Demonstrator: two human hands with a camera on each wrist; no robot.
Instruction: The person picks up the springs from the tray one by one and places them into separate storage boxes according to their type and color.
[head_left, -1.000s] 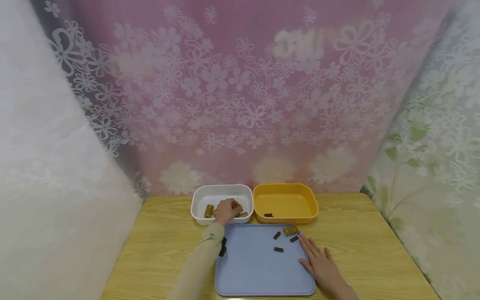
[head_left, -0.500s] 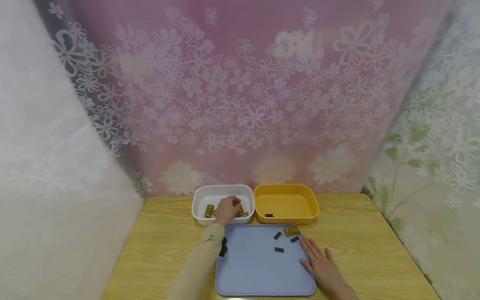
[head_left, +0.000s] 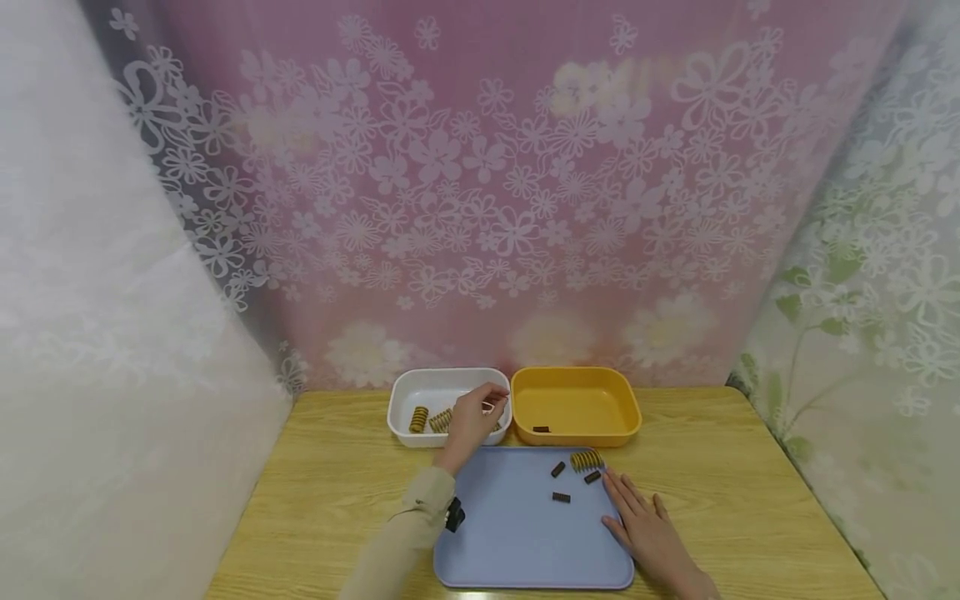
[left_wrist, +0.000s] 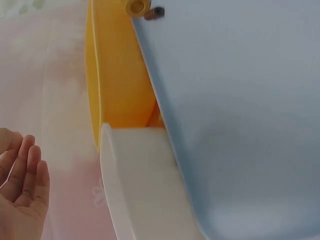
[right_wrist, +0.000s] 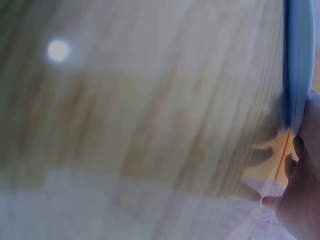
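My left hand [head_left: 469,417] hovers over the right side of the white box [head_left: 402,392], its fingers loosely bent with nothing showing between them. The left wrist view shows the same hand [left_wrist: 25,185] beyond the box wall. Several yellow coil springs [head_left: 418,419] lie in that box, some partly hidden by the hand. My right hand [head_left: 643,529] rests with extended fingers along the right edge of the blue tray [head_left: 517,542]. Near its fingertips are a large yellow spring [head_left: 587,461] and a small dark brown spring [head_left: 592,477]. Two more brown springs [head_left: 561,497] lie further left.
A yellow box [head_left: 573,400] stands against the white box's right side, with one small brown spring [head_left: 541,429] inside. Both boxes sit behind the tray on the wooden table [head_left: 315,483]. Floral curtains [head_left: 480,208] hang behind and at both sides.
My left hand has let go of a yellow spring in the white box, risen and shifted right toward the yellow box. The right hand stays at the tray's edge.
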